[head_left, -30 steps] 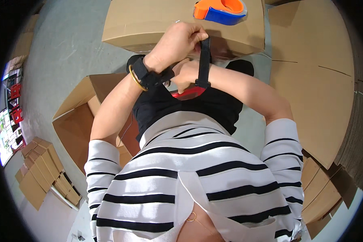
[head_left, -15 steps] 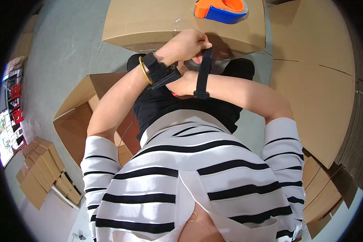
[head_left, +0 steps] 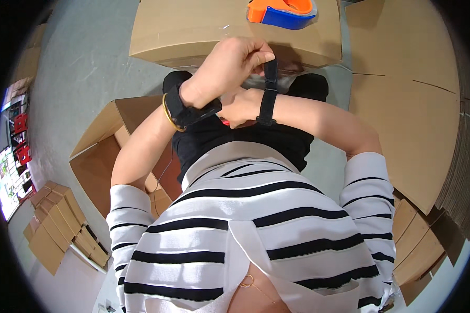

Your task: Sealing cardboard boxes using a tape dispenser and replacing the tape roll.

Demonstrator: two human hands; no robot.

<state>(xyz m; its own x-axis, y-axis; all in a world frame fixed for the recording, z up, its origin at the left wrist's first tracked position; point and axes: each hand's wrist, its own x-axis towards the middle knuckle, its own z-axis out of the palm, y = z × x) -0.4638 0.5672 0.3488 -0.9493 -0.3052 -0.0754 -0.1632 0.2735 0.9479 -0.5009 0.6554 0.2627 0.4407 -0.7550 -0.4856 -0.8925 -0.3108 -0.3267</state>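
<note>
My left hand (head_left: 235, 65) is closed in a pinch on the free end of a black strap (head_left: 269, 94). The strap runs down to a small buckle and goes round my right wrist. Below and behind the left hand, my right hand (head_left: 240, 108) points to the left over my lap. Its fingers are mostly hidden, so I cannot tell if they are open or closed; a small bit of red shows beside them. A black wrist device (head_left: 197, 112) on a band and a gold bangle (head_left: 168, 113) sit on my left wrist.
A cardboard box (head_left: 193, 31) stands in front, with an orange and blue tape dispenser (head_left: 284, 14) on top. An opened carton (head_left: 96, 161) is at my left. Flat cardboard sheets (head_left: 402, 115) are stacked at my right. More folded cardboard (head_left: 57, 219) lies far left.
My left hand and wrist have turned and shifted slightly left, still pinching the strap end. The strap now stands more upright. My right hand has hardly moved.
</note>
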